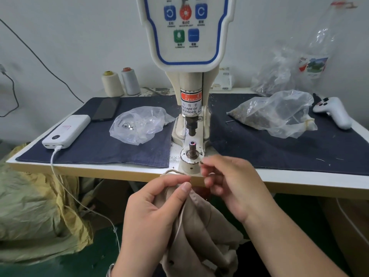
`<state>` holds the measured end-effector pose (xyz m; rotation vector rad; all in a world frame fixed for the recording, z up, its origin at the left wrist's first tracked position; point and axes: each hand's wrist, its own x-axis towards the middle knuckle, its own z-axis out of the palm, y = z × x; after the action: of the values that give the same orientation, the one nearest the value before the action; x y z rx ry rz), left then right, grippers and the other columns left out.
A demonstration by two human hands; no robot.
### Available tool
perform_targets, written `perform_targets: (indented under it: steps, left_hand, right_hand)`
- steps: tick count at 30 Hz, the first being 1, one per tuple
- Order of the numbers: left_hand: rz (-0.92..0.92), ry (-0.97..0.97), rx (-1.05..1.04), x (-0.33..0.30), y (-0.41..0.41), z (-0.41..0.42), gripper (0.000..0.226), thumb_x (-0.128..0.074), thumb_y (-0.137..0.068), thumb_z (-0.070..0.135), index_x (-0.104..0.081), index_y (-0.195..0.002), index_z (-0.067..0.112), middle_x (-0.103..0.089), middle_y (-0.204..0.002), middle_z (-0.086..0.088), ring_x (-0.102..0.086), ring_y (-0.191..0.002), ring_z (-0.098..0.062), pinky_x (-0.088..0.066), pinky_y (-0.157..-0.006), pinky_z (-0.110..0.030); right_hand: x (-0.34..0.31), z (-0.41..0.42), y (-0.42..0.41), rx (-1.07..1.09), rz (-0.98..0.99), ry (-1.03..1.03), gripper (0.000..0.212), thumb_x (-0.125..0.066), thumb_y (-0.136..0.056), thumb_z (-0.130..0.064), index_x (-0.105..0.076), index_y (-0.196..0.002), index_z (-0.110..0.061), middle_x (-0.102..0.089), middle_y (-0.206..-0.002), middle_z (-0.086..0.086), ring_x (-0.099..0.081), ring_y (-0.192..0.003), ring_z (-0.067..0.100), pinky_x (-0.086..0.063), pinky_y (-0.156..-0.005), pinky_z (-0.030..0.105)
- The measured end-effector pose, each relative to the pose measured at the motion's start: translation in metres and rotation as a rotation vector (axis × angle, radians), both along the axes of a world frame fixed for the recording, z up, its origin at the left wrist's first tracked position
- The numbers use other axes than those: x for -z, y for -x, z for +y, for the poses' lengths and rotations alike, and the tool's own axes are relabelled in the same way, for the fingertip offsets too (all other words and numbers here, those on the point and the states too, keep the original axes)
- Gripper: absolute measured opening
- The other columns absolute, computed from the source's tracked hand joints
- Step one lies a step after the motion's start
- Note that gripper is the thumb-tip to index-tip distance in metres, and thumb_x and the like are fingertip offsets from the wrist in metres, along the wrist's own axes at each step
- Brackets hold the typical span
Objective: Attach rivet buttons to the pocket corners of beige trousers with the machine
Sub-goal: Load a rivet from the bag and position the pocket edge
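The beige trousers (199, 232) hung bunched below the bench (119, 170) edge, pinched between thumb and forefinger of the left hand (153, 208). The right hand (229, 184) pinched a tiny rivet button (202, 162) beside the machine (191, 108), whose lower die (192, 149) stood just beyond.

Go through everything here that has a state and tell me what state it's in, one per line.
Left hand: pinching the trousers.
Right hand: fingers curled on something small, unclear what.
Trousers: bunched below the table edge, not on the die.
Punch: raised, clear of die.
Power bank: cable plugged in.
Phone: screen dark.
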<state>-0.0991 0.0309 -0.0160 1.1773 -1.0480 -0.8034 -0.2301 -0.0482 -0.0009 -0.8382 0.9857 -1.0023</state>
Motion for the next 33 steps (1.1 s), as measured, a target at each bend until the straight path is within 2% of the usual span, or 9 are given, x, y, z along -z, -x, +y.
perform_targets:
  steps: [5,12,16,19,23,33]
  left_hand:
    - [-0.017,-0.04,-0.001,0.004,-0.004,0.001,0.014,-0.076,-0.069,0.028,-0.081,-0.082,0.027,-0.078,-0.088,0.0,-0.073,-0.087,-0.009,-0.053,-0.076,-0.014]
    - [-0.036,-0.054,-0.024,0.006,-0.011,0.0,0.018,-0.074,-0.068,0.037,-0.081,-0.082,0.03,-0.078,-0.089,0.001,-0.072,-0.087,-0.009,-0.052,-0.077,-0.016]
    - [-0.05,-0.059,-0.022,0.007,-0.014,0.001,0.014,-0.084,-0.072,0.036,-0.081,-0.084,0.03,-0.078,-0.092,0.001,-0.072,-0.09,-0.011,-0.054,-0.079,-0.025]
    - [-0.043,-0.059,-0.026,0.008,-0.013,0.0,0.013,-0.075,-0.072,0.032,-0.081,-0.084,0.03,-0.078,-0.091,0.002,-0.072,-0.089,-0.009,-0.054,-0.077,-0.021]
    - [-0.03,-0.056,-0.019,0.008,-0.012,-0.001,0.013,-0.074,-0.073,0.031,-0.081,-0.083,0.029,-0.078,-0.09,0.001,-0.072,-0.087,-0.007,-0.051,-0.077,-0.014]
    - [-0.028,-0.058,-0.018,0.01,-0.013,0.001,0.012,-0.076,-0.074,0.032,-0.081,-0.084,0.029,-0.078,-0.091,0.001,-0.072,-0.089,-0.009,-0.052,-0.078,-0.015]
  right_hand:
    - [-0.002,-0.037,-0.015,0.175,0.016,-0.097,0.011,-0.07,-0.083,-0.011,-0.069,-0.081,0.0,-0.066,-0.057,0.006,-0.049,-0.036,0.008,-0.029,-0.032,0.016]
    - [-0.002,-0.055,-0.031,0.118,-0.099,-0.252,0.014,-0.067,-0.086,-0.012,-0.067,-0.074,-0.004,-0.065,-0.054,0.003,-0.047,-0.033,0.005,-0.027,-0.03,0.014]
    - [-0.002,-0.057,-0.031,0.115,-0.126,-0.281,0.015,-0.065,-0.086,-0.01,-0.066,-0.073,-0.004,-0.065,-0.052,0.003,-0.046,-0.032,0.005,-0.027,-0.03,0.013]
    - [-0.002,-0.058,-0.03,0.111,-0.136,-0.279,0.014,-0.065,-0.087,-0.01,-0.066,-0.074,-0.003,-0.064,-0.051,0.003,-0.045,-0.031,0.004,-0.026,-0.029,0.013]
    - [-0.003,-0.058,-0.029,0.101,-0.141,-0.271,0.012,-0.064,-0.087,-0.009,-0.067,-0.077,-0.001,-0.064,-0.051,0.003,-0.046,-0.032,0.004,-0.027,-0.03,0.013]
    - [-0.003,-0.059,-0.028,0.09,-0.165,-0.239,0.012,-0.061,-0.087,-0.007,-0.066,-0.079,0.0,-0.064,-0.053,0.004,-0.045,-0.032,0.005,-0.027,-0.03,0.014]
